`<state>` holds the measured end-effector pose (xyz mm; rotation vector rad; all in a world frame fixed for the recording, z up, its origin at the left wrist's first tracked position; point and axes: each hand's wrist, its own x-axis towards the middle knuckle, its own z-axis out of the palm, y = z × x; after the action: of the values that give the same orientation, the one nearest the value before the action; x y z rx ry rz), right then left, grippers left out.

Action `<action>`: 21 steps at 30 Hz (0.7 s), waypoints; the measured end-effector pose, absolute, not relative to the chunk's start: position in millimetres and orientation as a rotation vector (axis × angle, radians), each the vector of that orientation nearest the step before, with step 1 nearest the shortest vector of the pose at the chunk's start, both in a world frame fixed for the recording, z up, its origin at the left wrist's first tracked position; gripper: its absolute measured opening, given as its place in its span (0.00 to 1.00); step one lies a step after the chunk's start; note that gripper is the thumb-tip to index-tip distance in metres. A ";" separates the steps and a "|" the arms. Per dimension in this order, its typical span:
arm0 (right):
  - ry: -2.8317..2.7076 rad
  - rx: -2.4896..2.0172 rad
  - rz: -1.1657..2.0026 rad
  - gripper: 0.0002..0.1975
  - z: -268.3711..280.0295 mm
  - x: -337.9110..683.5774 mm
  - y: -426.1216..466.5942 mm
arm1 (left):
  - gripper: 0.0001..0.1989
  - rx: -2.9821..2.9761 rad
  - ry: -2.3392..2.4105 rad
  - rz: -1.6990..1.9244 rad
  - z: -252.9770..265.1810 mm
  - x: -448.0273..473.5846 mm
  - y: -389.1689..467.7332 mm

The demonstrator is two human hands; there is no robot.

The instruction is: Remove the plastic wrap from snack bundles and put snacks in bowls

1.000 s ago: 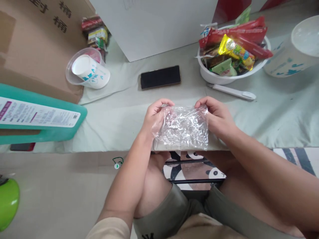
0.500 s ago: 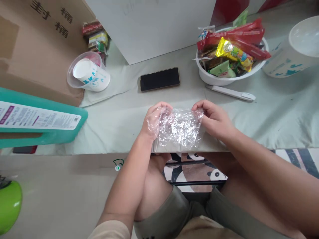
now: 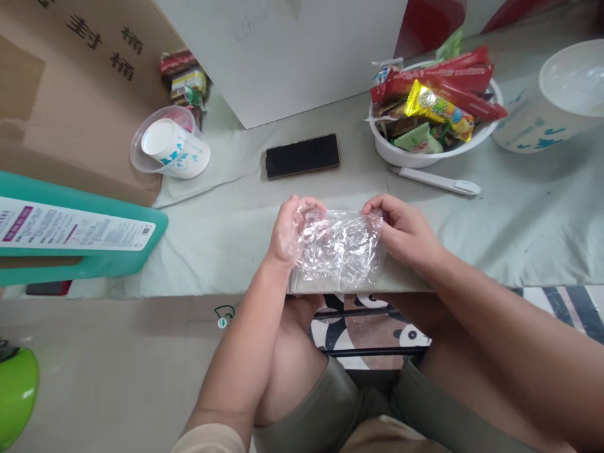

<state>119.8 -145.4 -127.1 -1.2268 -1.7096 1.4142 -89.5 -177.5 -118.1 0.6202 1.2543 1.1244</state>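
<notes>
Between my two hands stretches a crumpled, shiny sheet of clear plastic film (image 3: 342,248), close to the table's front edge. My left hand (image 3: 295,229) has its fingers curled into the film's left side, and some film lies over the palm. At the opposite side, my right hand (image 3: 399,226) pinches the upper right edge between thumb and fingers. Beyond the hands, a dark-screened phone (image 3: 302,155) lies flat on the cloth. A white utility knife (image 3: 436,180) rests to the right of the phone.
A white bowl (image 3: 401,154) of wrapped snacks stands behind the knife, beside a large paper tub (image 3: 533,123). Paper cups (image 3: 184,151) lie at left. A teal jug (image 3: 151,229), a cardboard box (image 3: 94,107) and a white box (image 3: 292,63) surround the cloth-covered table (image 3: 212,239).
My left fingers have shifted slightly, with the thumb raised more and less film over the hand's back. My right hand keeps its pinch. The whole view has moved a little.
</notes>
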 end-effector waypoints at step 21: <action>-1.857 -1.222 1.306 0.06 -128.5 118.8 -146.0 | 0.04 0.755 1.399 1.089 -108.9 -82.6 -183.4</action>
<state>118.8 -146.0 -128.5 -1.2219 -1.8566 1.3055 -82.6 -183.4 -108.9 0.7553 1.3989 1.0888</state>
